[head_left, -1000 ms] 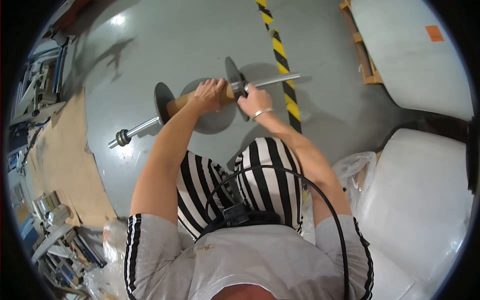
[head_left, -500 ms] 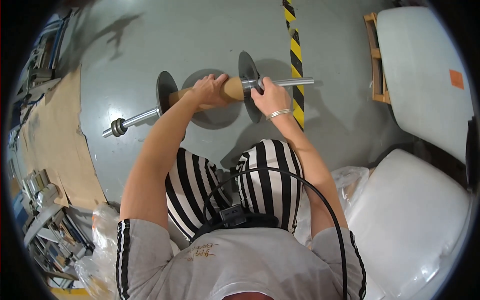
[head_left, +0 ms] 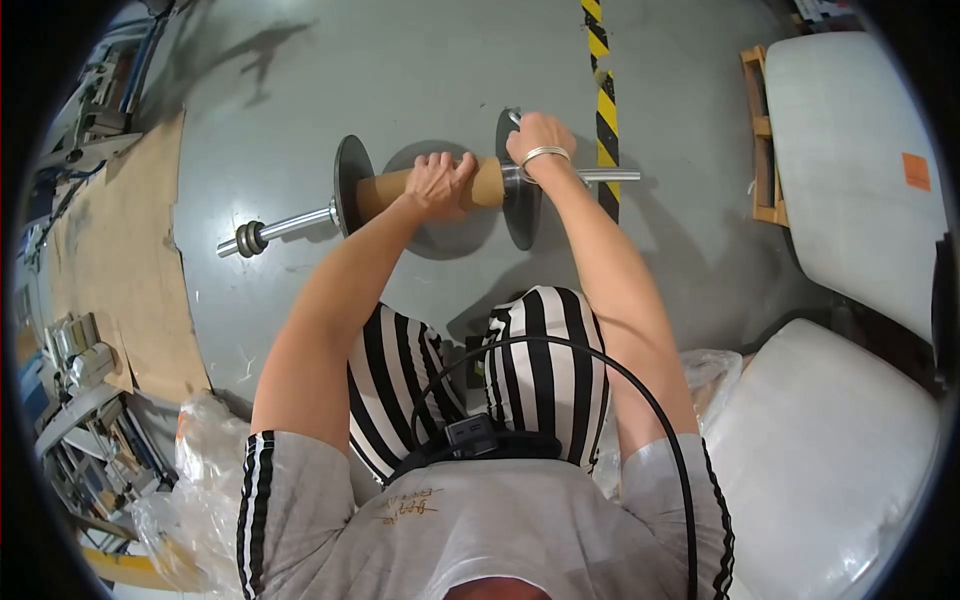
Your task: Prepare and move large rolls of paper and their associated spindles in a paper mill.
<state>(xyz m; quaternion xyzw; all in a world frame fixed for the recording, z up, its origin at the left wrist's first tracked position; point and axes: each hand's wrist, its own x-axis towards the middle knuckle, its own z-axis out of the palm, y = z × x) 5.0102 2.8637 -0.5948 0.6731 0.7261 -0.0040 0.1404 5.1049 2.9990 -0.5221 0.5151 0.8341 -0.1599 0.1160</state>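
Over the floor in front of me is a metal shaft [head_left: 290,225] with a brown cardboard tube [head_left: 484,185] on it, between two dark round discs, the left disc [head_left: 352,182] and the right disc [head_left: 522,215]. My left hand [head_left: 438,186] grips the cardboard tube from above, its fingers curled over the far side. At the right disc's hub, my right hand [head_left: 541,143] is closed in a fist around a silver metal piece [head_left: 514,117]; only its end shows, so I cannot tell its kind. Dark rings [head_left: 250,238] sit near the shaft's left end.
Yellow-and-black floor tape [head_left: 607,110] passes behind the shaft's right end. At right are wrapped white rolls [head_left: 850,150] beside a wooden pallet [head_left: 762,140]. Brown sheeting [head_left: 120,260] lies at left, near racks of metal parts [head_left: 95,430] and clear plastic film [head_left: 205,470].
My right hand has turned over and moved up to the far side of the hub, with a silver end now showing. My left hand stays on the tube. The whole view has shifted slightly.
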